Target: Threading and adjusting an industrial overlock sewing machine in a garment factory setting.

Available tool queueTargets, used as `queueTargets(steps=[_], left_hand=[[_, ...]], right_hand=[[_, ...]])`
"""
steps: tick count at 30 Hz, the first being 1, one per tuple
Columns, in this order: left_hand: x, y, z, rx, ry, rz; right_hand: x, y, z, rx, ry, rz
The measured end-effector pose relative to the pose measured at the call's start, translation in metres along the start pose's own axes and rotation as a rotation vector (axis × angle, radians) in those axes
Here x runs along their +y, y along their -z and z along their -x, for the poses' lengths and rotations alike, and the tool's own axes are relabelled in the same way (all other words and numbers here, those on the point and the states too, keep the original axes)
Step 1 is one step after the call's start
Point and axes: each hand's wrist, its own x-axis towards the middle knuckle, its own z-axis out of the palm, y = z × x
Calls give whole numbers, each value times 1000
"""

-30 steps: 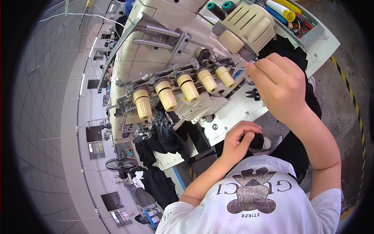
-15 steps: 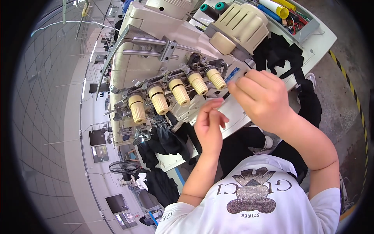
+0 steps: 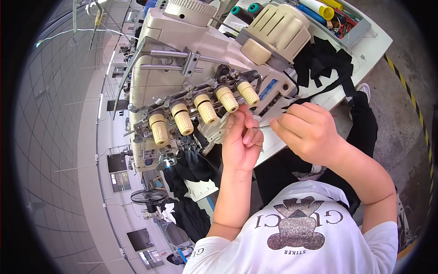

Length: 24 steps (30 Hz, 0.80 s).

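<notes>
My right hand (image 3: 309, 133) is closed around a thin, dark metal tool (image 3: 263, 127) that looks like tweezers, most of it hidden in the fist. Its slim end points left, up to the fingertips of my left hand (image 3: 241, 145). Those left fingers are pinched together just below the tension dials; whatever lies between them is too small to make out. Both hands are in front of a cream overlock sewing machine (image 3: 157, 82). Along its front runs a row of several cream tension dials (image 3: 205, 109).
Black fabric (image 3: 189, 166) lies under the machine's left end, and more black cloth strips (image 3: 321, 61) sit on the white table (image 3: 369, 45) at right. Behind are a motor housing (image 3: 278, 32) and a tool tray (image 3: 356, 34). A fan (image 3: 148, 196) stands at left.
My left hand has risen toward the tension dials, its fingers closing into a pinch. The right hand has dropped slightly, and its tool now shows, pointing at the left fingertips.
</notes>
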Motion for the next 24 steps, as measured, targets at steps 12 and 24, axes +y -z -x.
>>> queueTargets(steps=[12,24], left_hand=[[1,8,18,-95,8,393],[2,5,47,43,-300,-506]], right_hand=[[3,4,4,70,-186,-137],[-30,0,21,-43,-985,-777]])
